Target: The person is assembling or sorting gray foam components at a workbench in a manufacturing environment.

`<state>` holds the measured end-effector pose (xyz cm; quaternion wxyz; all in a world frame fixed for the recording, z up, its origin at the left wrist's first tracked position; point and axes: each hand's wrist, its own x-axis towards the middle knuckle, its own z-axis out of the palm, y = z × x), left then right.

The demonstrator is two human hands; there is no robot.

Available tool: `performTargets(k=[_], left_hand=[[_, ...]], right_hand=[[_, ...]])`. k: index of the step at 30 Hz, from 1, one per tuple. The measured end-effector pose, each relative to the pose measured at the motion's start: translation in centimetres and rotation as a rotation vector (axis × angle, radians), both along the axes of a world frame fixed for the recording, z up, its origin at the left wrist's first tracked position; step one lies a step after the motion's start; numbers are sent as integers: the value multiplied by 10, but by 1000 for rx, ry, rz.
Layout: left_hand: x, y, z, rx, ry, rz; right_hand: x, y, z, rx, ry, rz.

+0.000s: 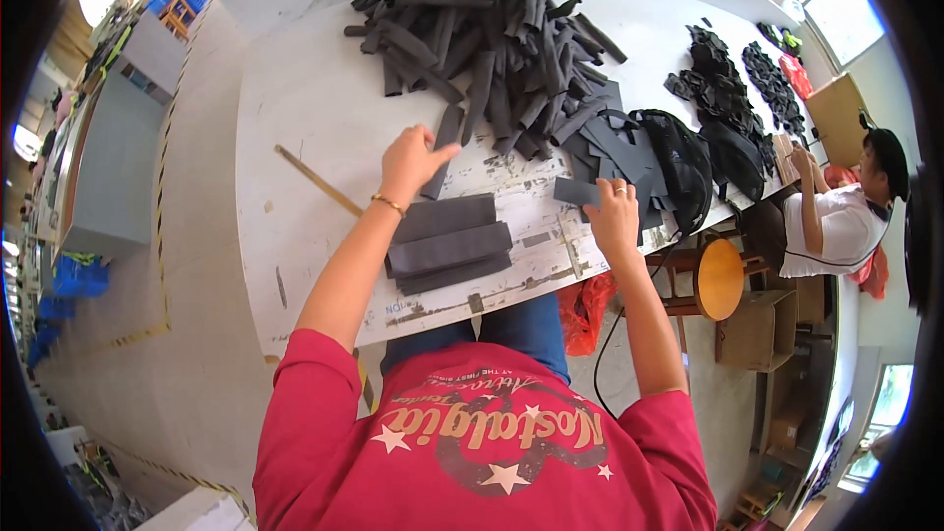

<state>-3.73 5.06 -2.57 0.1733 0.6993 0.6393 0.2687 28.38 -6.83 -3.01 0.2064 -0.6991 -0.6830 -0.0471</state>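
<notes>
Two bare hands work at the near edge of the white, paint-scuffed tabletop. The left hand pinches the lower end of one dark grey rectangular fabric strip between thumb and fingers, at the fringe of the large loose heap of dark grey fabric strips; the grip at the strip's end appears suited to drawing a single piece clear of its neighbours. The right hand lies fingers-down on a small dark grey rectangular fabric piece, pressing it flat against the tabletop; whether the fingers curl around its edge cannot be told. Between the hands, just in front of the person, lies a neat stack of dark grey fabric strips, laid lengthwise and roughly aligned, which keeps sorted pieces apart from the heap. A thin yellowish wooden stick lies diagonally to the left of the stack. Flat grey cut panels and a black mesh bag lie to the right. Another person in a white top works at the far right.
</notes>
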Motion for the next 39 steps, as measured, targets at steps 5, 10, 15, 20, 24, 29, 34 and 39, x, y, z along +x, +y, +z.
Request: performTargets(k=[5, 10, 15, 20, 24, 29, 34, 39], left_hand=[[3, 35, -42, -176, 76, -56], [-18, 25, -22, -322, -793, 83], [-14, -11, 20, -422, -1420, 104], [-17, -33, 29, -436, -1647, 22], [-11, -42, 35, -415, -1695, -4], [-8, -49, 42, -380, -1717, 64], [-3, -50, 46, -377, -1766, 53], [-1, -54, 54, -371, -1710, 27]], right_hand=[[30, 7, -40, -57, -588, 252], [23, 15, -36, 41, -263, 378], [-16, 36, -7, 184, 443, 335], [-86, 23, 47, 149, 765, 407], [-103, -3, 64, 125, 591, 483], [-114, -18, 72, 146, 507, 543], [-114, -21, 69, 125, 436, 565], [-112, -16, 71, 200, 507, 552]])
